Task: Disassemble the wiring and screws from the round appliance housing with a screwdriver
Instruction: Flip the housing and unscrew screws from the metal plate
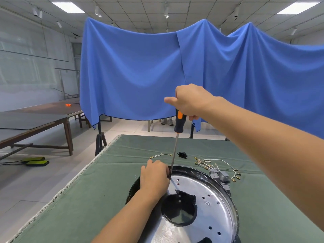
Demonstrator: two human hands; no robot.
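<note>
The round appliance housing (206,199) lies on the green table cloth, its silvery perforated plate facing up inside a black rim. My right hand (190,100) grips the top of a black and orange screwdriver (179,122), held nearly upright. The shaft runs down to the housing's far left rim, where its tip meets the plate. My left hand (154,178) rests on that rim, fingers curled beside the tip; whether they pinch the shaft is hidden. A small screw (218,202) sits in the plate at the right.
Loose white wires with brass terminals (213,164) and grey parts (219,176) lie behind the housing. A short wire (160,155) and a black socket (182,154) lie farther back. The table's left edge (70,181) drops to the floor. Blue cloth (175,72) hangs behind.
</note>
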